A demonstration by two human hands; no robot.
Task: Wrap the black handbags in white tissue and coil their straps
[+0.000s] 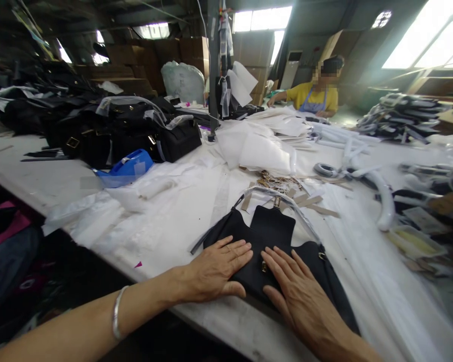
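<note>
A black handbag (245, 229) lies flat near the front edge of the white table, its flap (274, 221) folded up and away from me. Clear plastic wraps the bag's handle (305, 221), which arches behind the flap. My left hand (215, 269) rests flat on the left part of the bag, fingers stretched out. On the right part lies my right hand (296, 286), also flat with its fingers extended. Between the two hands shows a gold clasp (264, 266), close to my right fingertips. Part of the bag's front is hidden under my hands.
Black bags (136, 133) are heaped at the left behind a blue tape dispenser (130, 168). White sheets (266, 148) are stacked past a metal post (213, 65). Small gold hardware (275, 181) lies beyond the bag. A person in yellow (313, 95) works across the table.
</note>
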